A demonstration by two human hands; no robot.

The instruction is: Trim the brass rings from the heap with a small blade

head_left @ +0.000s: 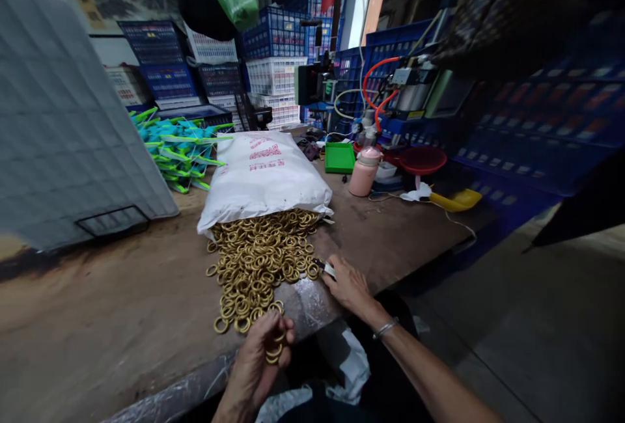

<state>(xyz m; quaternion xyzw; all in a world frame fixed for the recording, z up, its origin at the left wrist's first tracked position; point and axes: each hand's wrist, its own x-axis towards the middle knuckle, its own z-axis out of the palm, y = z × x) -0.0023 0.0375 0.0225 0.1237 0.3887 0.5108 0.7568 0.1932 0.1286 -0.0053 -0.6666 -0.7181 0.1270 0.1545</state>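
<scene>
Clock positions are taken from the pile of rings.

Left hand [258, 353], at 6 o'clock: fingers curled, gripping several gold-coloured rings [274, 351] between thumb and fingers. Right hand [347, 285], between 3 and 4 o'clock: closed on a small black-and-white item [327, 269] at the pile's edge; its type cannot be determined.

Pile of rings [263, 260]: loose on the surface [122, 319], overlapping, with a few strays at 7 o'clock. Assessment: each ring is probably light and stiff, unlikely to bend or break; whether metal or coated plastic cannot be confirmed. The smooth, round section should make rings slide over each other and roll if tipped on edge. Recommended hold: across the rim between thumb and fingertip, starting with the strays.

White printed sack [263, 176], at 12 o'clock: lying flat, bulging, near edge against the pile; judged heavy and yielding, best held from beneath.

Beyond: teal-and-green pieces [178, 150] at 11, green tray [340, 158] at 1, pink bottle [364, 176] between 1 and 2.
</scene>
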